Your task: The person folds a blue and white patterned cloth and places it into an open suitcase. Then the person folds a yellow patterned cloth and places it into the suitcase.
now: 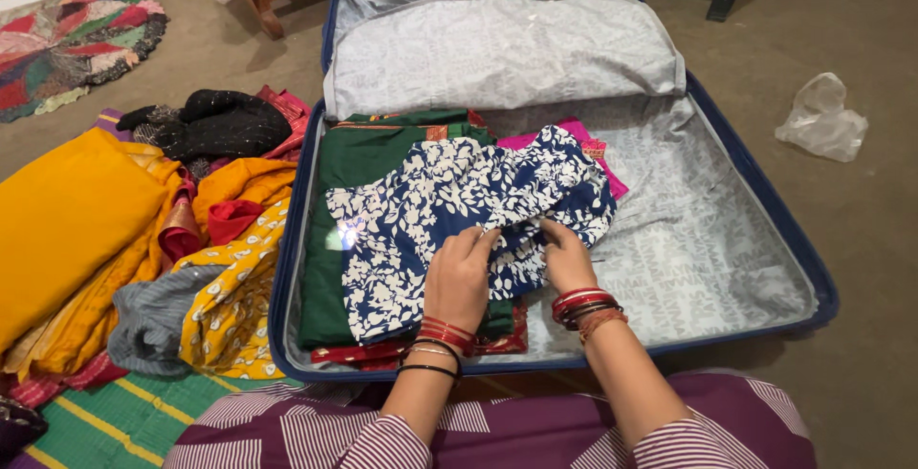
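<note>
Closest to the camera is the person's lap in purple cloth with white stripes (535, 431), and from it both forearms reach forward into an open navy suitcase (287, 268) lying flat on the floor. The left hand (459, 278), ringed at the wrist with red and black bangles, rests palm-down on a blue garment with white flowers (449, 201), its fingers (475, 239) curled onto a fold of the cloth. The right hand (566, 257), also in red bangles, pinches a bunched fold of the same garment just beside the left. That garment sits in the left half of the case, spread over a folded dark green cloth (349, 168), with a pink cloth (593, 149) showing behind it. The right half of the case shows its grey lining (698, 249). Left of the suitcase lies a heap of yellow and orange clothes (86, 230), with a black garment (215, 120) behind it. A crumpled clear plastic bag (820, 117) lies on the floor to the right.
</note>
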